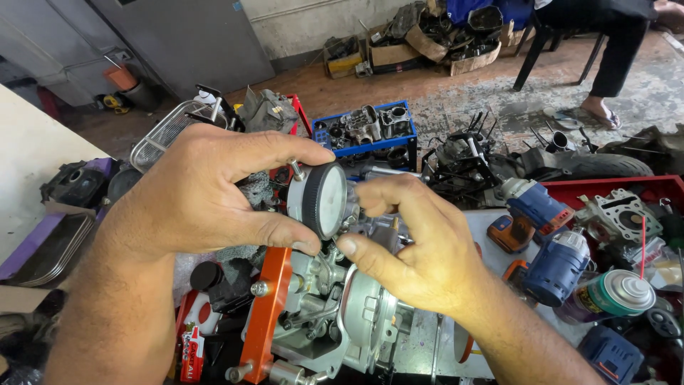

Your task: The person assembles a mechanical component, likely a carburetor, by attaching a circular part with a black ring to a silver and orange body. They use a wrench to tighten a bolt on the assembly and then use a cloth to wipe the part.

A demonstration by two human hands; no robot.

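My left hand [206, 192] grips a round dial gauge [324, 199] with a black rim and white face, thumb under it and index finger over its top. My right hand [413, 246] pinches the gauge's right side with fingertips at the face. Right below both hands sits a grey metal engine part [349, 314] clamped to an orange bracket [267, 314]. The gauge's stem is hidden behind my fingers.
Two blue power tools [559, 264] and a green spray can [613, 292] lie to the right, beside a red tray [605, 189] with a gasket. A blue crate [363, 146] of engine parts stands behind. A seated person's leg [605, 64] is at far right.
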